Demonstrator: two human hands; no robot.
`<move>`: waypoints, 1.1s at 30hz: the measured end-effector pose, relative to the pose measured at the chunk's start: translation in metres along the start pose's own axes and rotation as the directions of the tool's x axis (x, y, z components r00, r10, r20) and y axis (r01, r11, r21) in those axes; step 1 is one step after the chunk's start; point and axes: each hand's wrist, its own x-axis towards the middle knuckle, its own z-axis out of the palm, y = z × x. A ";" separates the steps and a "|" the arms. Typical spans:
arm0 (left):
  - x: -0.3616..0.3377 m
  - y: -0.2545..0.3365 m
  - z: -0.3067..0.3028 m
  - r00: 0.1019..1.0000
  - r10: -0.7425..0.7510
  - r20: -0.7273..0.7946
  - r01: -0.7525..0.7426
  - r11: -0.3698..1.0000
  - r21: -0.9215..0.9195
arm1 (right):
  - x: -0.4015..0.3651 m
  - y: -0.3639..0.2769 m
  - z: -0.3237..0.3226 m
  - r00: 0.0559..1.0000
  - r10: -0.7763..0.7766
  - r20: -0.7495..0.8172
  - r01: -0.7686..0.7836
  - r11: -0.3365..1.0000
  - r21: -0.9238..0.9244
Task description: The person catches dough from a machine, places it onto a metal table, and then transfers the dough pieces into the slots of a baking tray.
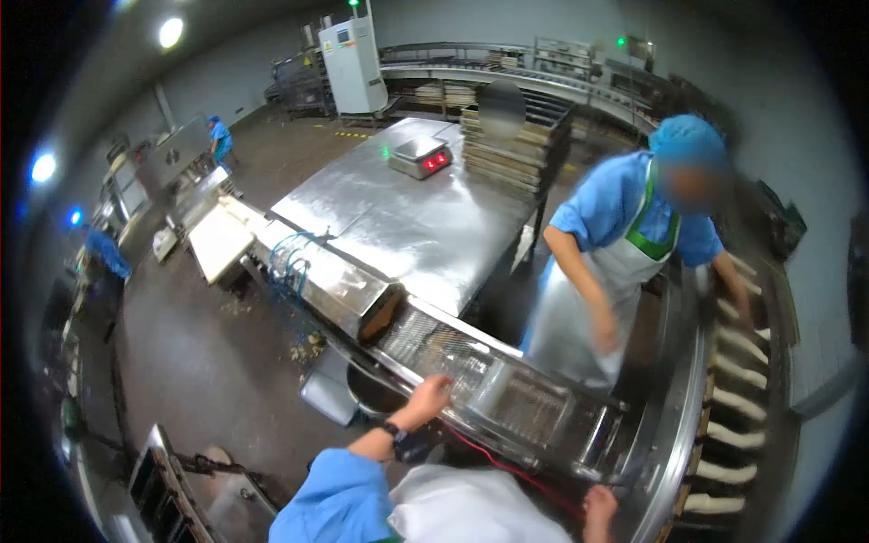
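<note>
My left hand [430, 395], with a dark watch [395, 432] on its wrist, is at the near edge of a metal mesh conveyor [430, 344]. Its fingers are curled in, and nothing shows in them. Lower right, my right hand [599, 505] is near the conveyor's end, fingers loosely closed, with no object visible. Pale dough strips [735, 404] lie in a row on trays at the right. Across the conveyor, a co-worker [625, 244] in blue and a white apron leans over; one arm reaches toward the strips and the other hand is blurred.
A steel table [362, 208] beyond the conveyor holds a scale [421, 157] with red digits and stacked trays [511, 145]. A metal housing [344, 290] covers part of the conveyor. A round dark bin [373, 389] stands below it. Racks [167, 493] are at lower left.
</note>
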 end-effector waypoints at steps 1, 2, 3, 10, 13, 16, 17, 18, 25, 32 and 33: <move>0.014 -0.006 -0.007 1.000 -0.008 -0.012 0.008 1.000 -0.006 | -0.004 0.000 0.007 1.000 0.017 -0.016 -0.016 1.000 0.026; 0.027 -0.012 -0.013 1.000 0.030 -0.003 -0.030 0.998 0.058 | -0.011 0.000 0.015 0.999 0.038 -0.037 -0.036 0.998 0.053; 0.038 -0.013 -0.020 0.997 0.071 0.010 -0.071 0.990 0.122 | -0.016 0.001 0.018 0.999 0.043 -0.017 -0.041 0.996 0.074; 0.100 -0.051 -0.065 0.990 0.137 -0.037 -0.098 0.851 0.516 | -0.049 0.005 0.043 0.972 0.235 -0.030 -0.228 0.961 0.157; 0.106 -0.041 -0.084 0.993 -0.030 0.118 -0.039 0.841 0.540 | -0.064 -0.074 0.065 0.983 0.144 0.114 -0.131 0.985 -0.116; 0.104 -0.049 -0.082 0.975 -0.049 0.216 -0.082 0.825 0.558 | -0.022 -0.122 0.069 0.928 -0.174 0.329 0.285 0.900 -0.330; 0.103 -0.056 -0.079 0.980 -0.011 0.197 -0.100 0.835 0.542 | -0.004 -0.127 0.080 0.910 -0.324 0.259 0.394 0.870 -0.296; 0.102 -0.061 -0.082 0.980 0.028 0.197 -0.129 0.845 0.519 | -0.020 -0.178 0.096 0.940 -0.216 0.263 0.276 0.936 -0.217; 0.072 -0.073 -0.115 0.992 0.121 0.044 -0.125 0.829 0.545 | -0.016 -0.204 0.139 0.862 -0.226 0.454 0.360 0.904 -0.233; 0.038 -0.068 -0.099 0.906 0.396 0.150 -0.423 0.853 0.307 | -0.031 -0.130 0.125 0.816 -0.064 0.575 0.330 0.868 -0.372; 0.031 -0.063 -0.098 0.905 0.385 0.180 -0.418 0.882 0.217 | -0.031 -0.115 0.118 0.823 -0.019 0.568 0.276 0.887 -0.370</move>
